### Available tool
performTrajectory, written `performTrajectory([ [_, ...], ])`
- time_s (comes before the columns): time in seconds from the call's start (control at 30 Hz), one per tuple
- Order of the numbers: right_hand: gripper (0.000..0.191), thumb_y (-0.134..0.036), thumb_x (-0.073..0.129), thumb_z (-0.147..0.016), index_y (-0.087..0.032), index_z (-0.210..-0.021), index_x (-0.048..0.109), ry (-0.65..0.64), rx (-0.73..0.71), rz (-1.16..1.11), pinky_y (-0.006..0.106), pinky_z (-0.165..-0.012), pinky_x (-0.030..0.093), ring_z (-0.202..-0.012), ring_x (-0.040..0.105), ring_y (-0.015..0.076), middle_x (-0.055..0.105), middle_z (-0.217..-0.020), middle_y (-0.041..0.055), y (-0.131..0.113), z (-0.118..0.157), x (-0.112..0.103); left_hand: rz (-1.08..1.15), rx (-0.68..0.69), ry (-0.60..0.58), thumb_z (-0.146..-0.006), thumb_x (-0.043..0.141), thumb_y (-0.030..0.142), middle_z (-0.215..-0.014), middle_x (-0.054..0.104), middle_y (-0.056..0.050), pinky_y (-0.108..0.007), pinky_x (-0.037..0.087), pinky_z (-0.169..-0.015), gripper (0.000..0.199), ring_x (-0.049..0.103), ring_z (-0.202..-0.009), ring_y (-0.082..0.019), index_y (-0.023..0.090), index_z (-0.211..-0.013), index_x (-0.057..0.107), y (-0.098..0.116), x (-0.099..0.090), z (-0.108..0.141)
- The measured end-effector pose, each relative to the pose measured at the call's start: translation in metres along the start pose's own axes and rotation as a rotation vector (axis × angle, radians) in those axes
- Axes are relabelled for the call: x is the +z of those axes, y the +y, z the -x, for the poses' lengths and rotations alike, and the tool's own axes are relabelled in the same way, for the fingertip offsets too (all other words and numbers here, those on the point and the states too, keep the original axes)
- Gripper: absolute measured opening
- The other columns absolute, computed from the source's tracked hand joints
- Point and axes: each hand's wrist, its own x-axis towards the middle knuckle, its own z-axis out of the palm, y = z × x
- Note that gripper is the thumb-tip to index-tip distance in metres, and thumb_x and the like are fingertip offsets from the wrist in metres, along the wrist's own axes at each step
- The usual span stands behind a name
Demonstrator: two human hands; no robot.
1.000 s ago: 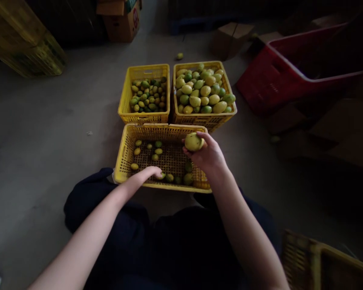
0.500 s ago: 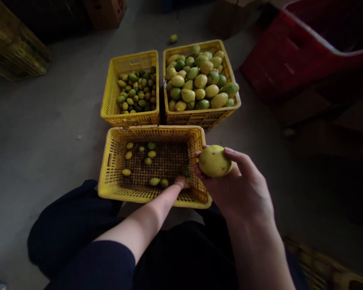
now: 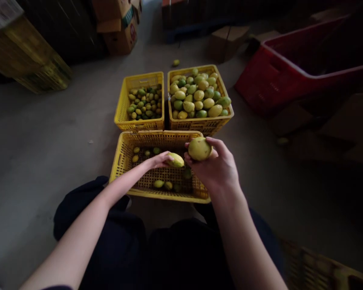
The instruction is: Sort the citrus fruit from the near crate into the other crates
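Observation:
My left hand (image 3: 161,160) is closed on a yellow-green lemon (image 3: 176,160) above the near yellow crate (image 3: 116,165). Over that crate's right side, my right hand (image 3: 219,163) grips a larger pale lemon (image 3: 199,149). Several small lemons lie scattered on the near crate's mesh floor, among them one at the front (image 3: 159,184). Behind stand two more crates: the left one (image 3: 124,96) holds many small green and yellow fruits, and the right one (image 3: 222,78) is heaped with bigger lemons.
A red crate (image 3: 260,76) stands at the right, beside cardboard pieces. Stacked yellow crates (image 3: 45,60) are at the far left. Cardboard boxes (image 3: 119,38) stand at the back. One lemon (image 3: 176,63) lies on the floor behind the crates.
My left hand has risen from the near crate's front right, now with a lemon in it. My right hand still holds its lemon, slightly further left in view. The view has tilted up.

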Motion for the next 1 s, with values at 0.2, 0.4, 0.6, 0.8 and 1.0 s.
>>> performTrajectory([
  [0.2,0.006,-0.024,0.062,-0.069,-0.019,-0.071,0.058,0.01,0.017,0.099,0.024,-0.053,0.049,-0.068,0.062,0.0164,0.065,-0.067,0.0019,0.031,-0.005,0.023,-0.053,0.221,-0.247,-0.064,0.064,0.023,-0.104,0.07,-0.011,-0.03,0.051,-0.077,0.054,0.068,-0.091,-0.023,0.017,-0.118,0.058,0.054,-0.025,0.104],
  [0.4,0.011,-0.027,0.066,-0.065,-0.017,-0.07,0.064,-0.151,0.022,0.297,0.024,-0.045,0.045,-0.055,0.057,0.0139,0.068,-0.068,0.0037,0.064,-0.01,0.038,0.127,0.298,-0.27,-0.066,0.066,0.045,-0.089,0.071,-0.01,-0.026,0.047,-0.049,0.058,0.067,-0.058,-0.021,0.014,-0.114,0.058,0.046,-0.016,0.156],
  [0.6,0.021,-0.037,0.066,-0.068,-0.016,-0.068,0.066,-0.28,0.077,0.295,0.023,-0.044,0.044,-0.056,0.059,0.015,0.066,-0.064,0.004,0.082,-0.011,0.036,0.294,0.391,-0.141,-0.069,0.069,0.047,-0.08,0.069,-0.006,-0.028,0.055,-0.062,0.043,0.068,-0.068,-0.019,0.015,-0.098,0.063,0.045,-0.003,0.161],
  [0.8,0.019,-0.033,0.06,-0.069,-0.015,-0.066,0.067,-0.387,0.007,0.29,0.024,-0.046,0.045,-0.054,0.057,0.0146,0.064,-0.065,0.0035,0.083,-0.004,0.038,0.083,0.596,-0.228,-0.068,0.066,0.046,-0.076,0.066,-0.006,-0.027,0.051,-0.057,0.035,0.065,-0.061,-0.018,0.013,-0.08,0.066,0.045,0.004,0.166],
  [1.0,0.022,-0.033,0.054,-0.065,-0.015,-0.065,0.067,-0.335,-0.029,0.344,0.023,-0.048,0.046,-0.061,0.057,0.0165,0.062,-0.065,0.0036,0.082,0.005,0.045,0.043,0.612,-0.29,-0.068,0.062,0.039,-0.076,0.064,-0.007,-0.029,0.049,-0.06,0.028,0.063,-0.063,-0.019,0.013,-0.076,0.066,0.043,0.011,0.164],
])
